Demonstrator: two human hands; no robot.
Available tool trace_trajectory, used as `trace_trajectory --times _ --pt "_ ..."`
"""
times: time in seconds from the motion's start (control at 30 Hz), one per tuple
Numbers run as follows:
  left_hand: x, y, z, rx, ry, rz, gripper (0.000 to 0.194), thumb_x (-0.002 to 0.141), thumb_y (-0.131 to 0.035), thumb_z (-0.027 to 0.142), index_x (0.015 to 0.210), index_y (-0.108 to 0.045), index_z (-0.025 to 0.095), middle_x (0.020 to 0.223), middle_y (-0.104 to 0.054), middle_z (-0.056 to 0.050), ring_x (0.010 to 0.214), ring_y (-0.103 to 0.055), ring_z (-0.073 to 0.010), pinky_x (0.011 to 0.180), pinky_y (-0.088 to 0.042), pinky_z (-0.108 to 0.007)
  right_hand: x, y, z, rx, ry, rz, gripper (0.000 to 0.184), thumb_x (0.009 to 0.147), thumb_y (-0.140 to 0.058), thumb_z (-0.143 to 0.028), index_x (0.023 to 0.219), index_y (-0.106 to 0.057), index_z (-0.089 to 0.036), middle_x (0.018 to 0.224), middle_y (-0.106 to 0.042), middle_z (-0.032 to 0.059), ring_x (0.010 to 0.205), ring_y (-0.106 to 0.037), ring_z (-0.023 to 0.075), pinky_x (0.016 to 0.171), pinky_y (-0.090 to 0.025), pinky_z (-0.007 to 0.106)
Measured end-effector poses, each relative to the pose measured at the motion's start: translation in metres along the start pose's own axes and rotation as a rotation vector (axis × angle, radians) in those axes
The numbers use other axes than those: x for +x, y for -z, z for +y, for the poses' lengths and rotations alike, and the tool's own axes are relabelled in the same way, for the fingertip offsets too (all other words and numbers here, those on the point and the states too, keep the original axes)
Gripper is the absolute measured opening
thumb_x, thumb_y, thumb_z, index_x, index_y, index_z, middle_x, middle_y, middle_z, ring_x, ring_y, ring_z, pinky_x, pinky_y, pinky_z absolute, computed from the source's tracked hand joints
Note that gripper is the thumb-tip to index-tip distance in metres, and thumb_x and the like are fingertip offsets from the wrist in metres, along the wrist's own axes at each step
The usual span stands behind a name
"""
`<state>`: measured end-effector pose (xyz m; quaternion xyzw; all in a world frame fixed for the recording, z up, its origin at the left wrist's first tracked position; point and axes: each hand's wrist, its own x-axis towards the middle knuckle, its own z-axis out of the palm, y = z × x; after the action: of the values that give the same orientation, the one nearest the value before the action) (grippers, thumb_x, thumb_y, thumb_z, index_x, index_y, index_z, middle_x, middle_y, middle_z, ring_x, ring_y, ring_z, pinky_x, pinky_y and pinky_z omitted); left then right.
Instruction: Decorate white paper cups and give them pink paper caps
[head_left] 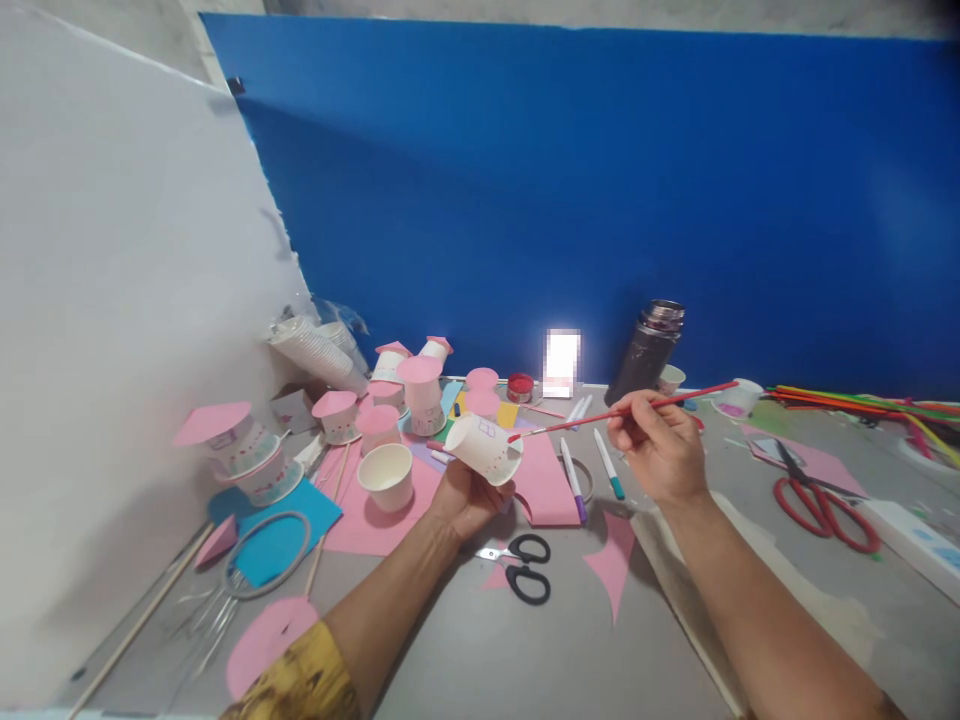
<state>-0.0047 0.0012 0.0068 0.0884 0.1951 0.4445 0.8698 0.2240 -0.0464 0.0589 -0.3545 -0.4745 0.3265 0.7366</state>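
Note:
My left hand (471, 500) holds a white paper cup (480, 450) tipped on its side, with a purple window and a row of small reddish dots drawn on it. In my right hand (660, 445) is a thin red paintbrush (577, 421), pinched midway along its handle. Red paint covers the brush tip, which is at the cup's wall near its rim. An upright paper cup (385, 478) stands left of my left hand. Black-handled scissors (525, 568) lie just below that hand. A small red paint pot (520, 387) sits behind the cup.
Pink-roofed cup houses (421, 395) crowd the back left, beside stacked paper cups (319, 350). A dark thermos (649, 350) stands at the back. Red-handled scissors (821, 505), a white power strip (915, 540) and coloured pipe cleaners (847, 402) lie right. Markers (609, 465) and pink paper (551, 480) lie centrally.

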Motion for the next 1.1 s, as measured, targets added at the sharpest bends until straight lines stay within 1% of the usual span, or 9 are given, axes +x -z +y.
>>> trace_trajectory --times 0.1,0.2,0.3,0.43,0.6,0.7,0.8,0.93,1.1 --pt "0.0008 0.0004 -0.0009 0.016 -0.004 0.002 0.016 0.087 -0.054 0.006 0.092 -0.065 0.015 0.074 -0.072 -0.006 0.058 -0.069 -0.0172 0.047 -0.052 -0.023 -0.0007 -0.0007 0.0019 -0.018 -0.022 -0.007 0.032 0.084 -0.078 -0.050 0.080 -0.071 -0.020 0.064 -0.067 0.0015 0.047 -0.053 0.0104 0.043 -0.038 0.023" --pt "0.0003 -0.0009 -0.0007 0.032 -0.009 0.011 0.013 0.090 -0.053 0.009 0.092 -0.065 0.015 0.076 -0.073 -0.006 0.057 -0.068 -0.0171 0.046 -0.052 -0.024 0.0018 0.0005 0.0005 0.004 -0.031 0.014 0.032 0.081 -0.081 -0.050 0.078 -0.071 -0.019 0.064 -0.067 0.0017 0.046 -0.052 0.0100 0.043 -0.038 0.023" --pt "-0.0008 -0.0023 0.0000 0.057 -0.002 0.007 0.012 0.093 -0.055 0.014 0.097 -0.066 0.014 0.073 -0.071 -0.006 0.054 -0.066 -0.0166 0.046 -0.051 -0.024 0.0054 0.0034 -0.0029 0.043 -0.031 0.052 0.034 0.077 -0.084 -0.051 0.074 -0.071 -0.019 0.062 -0.067 0.0015 0.045 -0.051 0.0091 0.042 -0.036 0.022" --pt "-0.0015 -0.0024 -0.0001 0.082 0.011 -0.012 0.015 0.092 -0.057 0.015 0.103 -0.067 0.015 0.074 -0.071 -0.005 0.054 -0.065 -0.0159 0.045 -0.050 -0.023 0.0064 0.0051 -0.0041 0.035 -0.024 0.052 0.033 0.080 -0.081 -0.051 0.075 -0.070 -0.020 0.062 -0.066 0.0013 0.045 -0.050 0.0094 0.041 -0.035 0.023" --pt "-0.0016 -0.0020 -0.0010 0.103 0.027 -0.026 0.011 0.092 -0.057 0.018 0.098 -0.066 0.014 0.078 -0.071 -0.007 0.057 -0.065 -0.0161 0.046 -0.049 -0.024 0.0030 0.0020 0.0000 0.020 -0.019 0.014 0.032 0.083 -0.079 -0.050 0.077 -0.070 -0.020 0.062 -0.066 0.0012 0.045 -0.051 0.0099 0.042 -0.035 0.023" --pt "-0.0016 -0.0015 -0.0014 0.115 0.018 -0.012 0.008 0.091 -0.056 0.016 0.091 -0.064 0.015 0.078 -0.070 -0.007 0.058 -0.065 -0.0167 0.047 -0.050 -0.025 0.0019 0.0002 0.0017 0.002 -0.025 -0.001 0.033 0.083 -0.079 -0.051 0.077 -0.070 -0.019 0.061 -0.066 0.0011 0.044 -0.051 0.0098 0.041 -0.034 0.023" --pt "-0.0013 -0.0005 -0.0016 0.123 0.012 0.002 0.009 0.091 -0.055 0.016 0.086 -0.062 0.016 0.077 -0.070 -0.007 0.057 -0.065 -0.0168 0.048 -0.051 -0.026 0.0024 0.0000 0.0011 0.006 -0.038 -0.005 0.033 0.082 -0.080 -0.051 0.076 -0.070 -0.019 0.061 -0.066 0.0015 0.044 -0.051 0.0098 0.040 -0.034 0.023" --pt "-0.0006 0.0010 -0.0015 0.135 0.022 0.008 0.010 0.093 -0.054 0.017 0.086 -0.062 0.016 0.076 -0.069 -0.006 0.057 -0.064 -0.0165 0.048 -0.050 -0.025 0.0037 0.0010 -0.0021 0.060 -0.042 0.032 0.032 0.079 -0.083 -0.050 0.075 -0.071 -0.020 0.062 -0.067 0.0014 0.045 -0.051 0.0093 0.041 -0.035 0.022" --pt "0.0003 0.0031 -0.0018 0.138 0.023 0.000 0.008 0.092 -0.056 0.018 0.088 -0.063 0.016 0.078 -0.069 -0.007 0.057 -0.064 -0.0165 0.048 -0.050 -0.026 0.0022 -0.0022 -0.0025 0.059 -0.069 0.023 0.033 0.077 -0.084 -0.050 0.074 -0.072 -0.019 0.060 -0.067 0.0018 0.044 -0.051 0.0094 0.041 -0.034 0.022"
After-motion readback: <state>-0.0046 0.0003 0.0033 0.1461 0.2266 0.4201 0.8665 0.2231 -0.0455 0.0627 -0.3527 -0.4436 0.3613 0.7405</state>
